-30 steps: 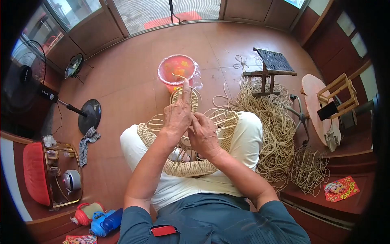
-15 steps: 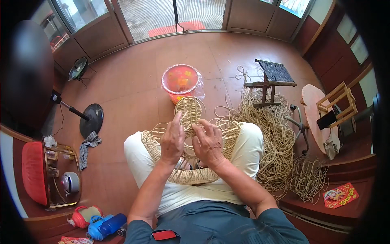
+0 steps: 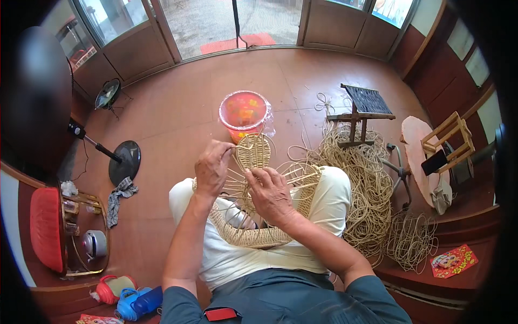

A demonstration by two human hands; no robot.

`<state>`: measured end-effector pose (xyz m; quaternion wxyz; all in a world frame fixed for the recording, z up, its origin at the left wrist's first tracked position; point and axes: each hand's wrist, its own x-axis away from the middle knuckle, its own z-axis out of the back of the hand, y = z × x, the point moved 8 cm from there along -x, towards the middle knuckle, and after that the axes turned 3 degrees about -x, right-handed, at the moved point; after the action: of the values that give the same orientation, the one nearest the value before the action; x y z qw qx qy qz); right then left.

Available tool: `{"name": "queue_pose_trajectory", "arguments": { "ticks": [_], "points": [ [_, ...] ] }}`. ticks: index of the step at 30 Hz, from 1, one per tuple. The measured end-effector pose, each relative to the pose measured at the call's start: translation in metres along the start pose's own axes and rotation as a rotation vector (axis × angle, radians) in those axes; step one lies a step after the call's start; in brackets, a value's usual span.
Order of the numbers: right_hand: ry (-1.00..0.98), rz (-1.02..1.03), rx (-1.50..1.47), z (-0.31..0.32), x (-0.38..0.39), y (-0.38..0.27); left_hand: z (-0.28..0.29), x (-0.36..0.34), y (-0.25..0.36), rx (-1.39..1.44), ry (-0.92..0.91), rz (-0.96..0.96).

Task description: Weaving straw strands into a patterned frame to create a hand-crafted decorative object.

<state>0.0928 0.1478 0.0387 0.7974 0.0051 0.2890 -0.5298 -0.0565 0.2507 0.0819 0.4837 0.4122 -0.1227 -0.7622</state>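
Note:
Across my lap lies a straw-coloured woven piece. Its small oval panel [image 3: 256, 153] points away from me, and a thick curved woven band [image 3: 252, 238] runs between my thighs. Loose strands [image 3: 303, 178] fan out between the two parts. My left hand [image 3: 212, 168] is closed, thumb and fingers pinching a strand of cord [image 3: 236, 146] at the panel's left edge. Just below the panel, my right hand [image 3: 270, 195] grips the woven piece, fingertips at the panel's near end. The strands under its palm are partly hidden.
A red bucket [image 3: 245, 110] with a clear plastic liner stands just beyond the panel. To the right lie a big heap of cord [image 3: 367, 189] and a stool [image 3: 361, 108]. A fan base [image 3: 124, 163], a cloth [image 3: 120, 200] and a red-topped stand [image 3: 46, 229] are on the left.
My left hand has moved left and closed on a strand beside the panel. My right hand has shifted slightly left and down, and the woven piece has tilted a little.

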Motion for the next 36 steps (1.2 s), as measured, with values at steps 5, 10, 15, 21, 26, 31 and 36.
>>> {"name": "queue_pose_trajectory", "arguments": {
  "ticks": [5, 10, 15, 21, 26, 31, 36],
  "points": [
    [-0.025, -0.033, 0.018, 0.001, -0.004, 0.000, -0.031, -0.018, -0.003, 0.032, -0.040, -0.073],
    [-0.023, -0.044, 0.013, 0.005, -0.005, -0.001, -0.053, -0.013, -0.024, 0.178, -0.210, 0.220],
    [-0.014, -0.047, 0.014, 0.003, -0.009, -0.002, -0.039, -0.029, -0.011, 0.133, -0.054, 0.007],
    [-0.015, -0.082, -0.012, 0.000, -0.007, 0.002, -0.060, -0.017, -0.045, 0.350, -0.206, 0.291],
    [-0.016, -0.101, -0.059, 0.002, -0.010, 0.002, -0.060, -0.008, -0.051, 0.561, -0.378, 0.383],
    [0.063, -0.105, -0.116, 0.007, -0.011, 0.003, -0.050, 0.004, -0.039, 0.436, -0.442, 0.369],
    [0.083, -0.131, -0.169, 0.007, -0.012, 0.006, -0.048, 0.005, -0.034, 0.373, -0.512, 0.432]
  ]
}}
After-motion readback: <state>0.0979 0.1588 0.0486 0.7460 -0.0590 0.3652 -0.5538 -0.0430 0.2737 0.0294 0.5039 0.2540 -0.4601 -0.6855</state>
